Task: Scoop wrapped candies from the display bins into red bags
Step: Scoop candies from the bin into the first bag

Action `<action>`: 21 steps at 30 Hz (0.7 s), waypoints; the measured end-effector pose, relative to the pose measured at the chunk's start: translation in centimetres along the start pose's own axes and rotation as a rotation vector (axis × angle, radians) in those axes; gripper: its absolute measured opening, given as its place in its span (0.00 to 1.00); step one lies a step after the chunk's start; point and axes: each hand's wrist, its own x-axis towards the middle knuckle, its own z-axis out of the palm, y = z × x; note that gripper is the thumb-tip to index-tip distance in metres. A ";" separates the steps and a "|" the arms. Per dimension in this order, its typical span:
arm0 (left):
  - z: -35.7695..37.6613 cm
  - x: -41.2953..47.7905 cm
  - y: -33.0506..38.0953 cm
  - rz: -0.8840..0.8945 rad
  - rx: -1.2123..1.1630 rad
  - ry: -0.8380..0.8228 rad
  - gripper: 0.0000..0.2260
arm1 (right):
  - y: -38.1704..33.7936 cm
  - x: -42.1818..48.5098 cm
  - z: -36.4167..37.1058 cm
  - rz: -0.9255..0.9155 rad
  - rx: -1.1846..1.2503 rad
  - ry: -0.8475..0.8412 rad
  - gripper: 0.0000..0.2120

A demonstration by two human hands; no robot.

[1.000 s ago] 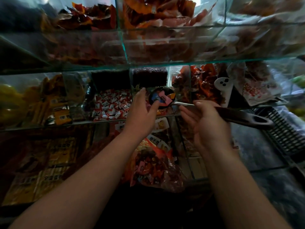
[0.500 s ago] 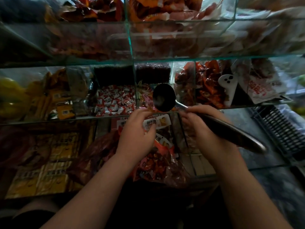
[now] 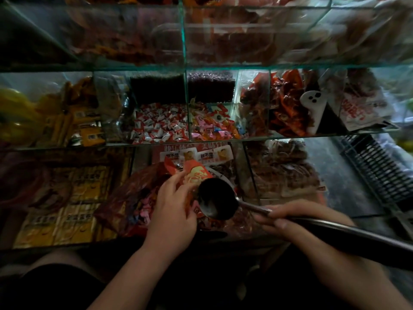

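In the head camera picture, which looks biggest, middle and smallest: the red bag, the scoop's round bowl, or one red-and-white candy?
1. Red bag: largest.
2. Scoop bowl: middle.
3. One red-and-white candy: smallest, though it lies farther from the camera.

Left hand (image 3: 172,211) gripping, right hand (image 3: 297,220) closed, forearms extended

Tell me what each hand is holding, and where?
The right hand holds the metal ladle by its long handle. The left hand pinches the red bag by its top edge.
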 end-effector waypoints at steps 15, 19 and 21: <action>1.2 -0.8 -1.4 -0.004 -0.011 -0.068 0.36 | 5.8 10.2 5.2 -0.137 -0.532 0.221 0.15; 1.2 -1.0 -1.3 -0.005 -0.040 -0.072 0.39 | 5.2 10.4 5.8 0.035 -0.286 0.234 0.16; 1.1 -1.1 -1.5 0.003 -0.050 -0.069 0.41 | 5.1 9.9 6.0 0.081 -0.120 0.251 0.11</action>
